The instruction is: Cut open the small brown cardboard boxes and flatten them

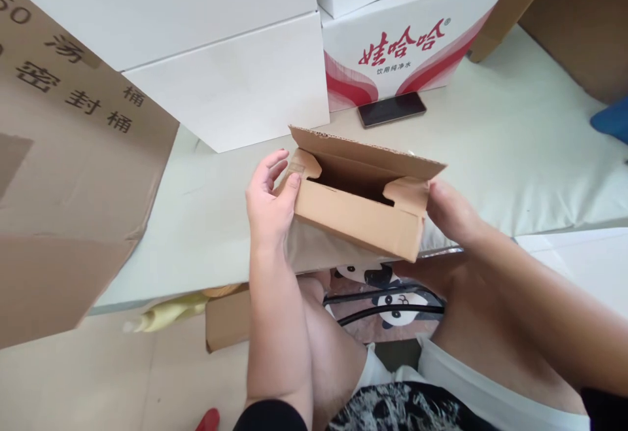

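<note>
A small brown cardboard box (pixel 358 220) is held between my two hands near the front edge of the pale padded surface. Its long top flap stands raised at the back, and two short side flaps fold partly over the dark opening; the contents cannot be made out. My left hand (pixel 272 189) grips the left end, thumb on the front corner and fingers curled behind. At the right end, my right hand (pixel 451 210) presses against the side, its fingers mostly hidden behind the box.
Behind stand white cartons (pixel 230 84) and a red-and-white carton (pixel 402 51), with a black phone (pixel 392 109) lying before them. A large brown carton (pixel 73 156) is at the left. Below the edge are a yellow bottle (pixel 171 313) and another cardboard box (pixel 228 320) on the floor.
</note>
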A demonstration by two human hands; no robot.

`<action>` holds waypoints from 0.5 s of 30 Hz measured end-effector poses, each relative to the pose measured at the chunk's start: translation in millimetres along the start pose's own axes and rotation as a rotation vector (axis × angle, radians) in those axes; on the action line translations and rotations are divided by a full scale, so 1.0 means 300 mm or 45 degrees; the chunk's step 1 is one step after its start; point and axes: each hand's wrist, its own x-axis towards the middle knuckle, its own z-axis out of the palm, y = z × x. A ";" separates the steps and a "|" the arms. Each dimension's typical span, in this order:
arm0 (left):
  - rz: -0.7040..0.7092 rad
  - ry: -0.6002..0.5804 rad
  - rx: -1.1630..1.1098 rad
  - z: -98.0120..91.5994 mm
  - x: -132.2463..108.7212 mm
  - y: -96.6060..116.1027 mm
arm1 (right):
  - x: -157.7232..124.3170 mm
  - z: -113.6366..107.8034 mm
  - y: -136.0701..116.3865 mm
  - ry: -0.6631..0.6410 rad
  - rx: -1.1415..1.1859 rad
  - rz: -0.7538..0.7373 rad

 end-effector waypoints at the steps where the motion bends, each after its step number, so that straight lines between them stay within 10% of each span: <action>1: 0.013 -0.015 0.026 -0.009 0.003 -0.006 | -0.031 -0.004 0.020 -0.088 0.014 0.008; 7: 0.314 -0.186 0.302 -0.053 0.028 0.003 | -0.109 0.016 0.019 -0.380 -0.039 -0.118; 15: 0.274 -0.320 0.328 -0.072 0.027 0.037 | -0.087 0.038 0.007 -0.420 0.030 -0.273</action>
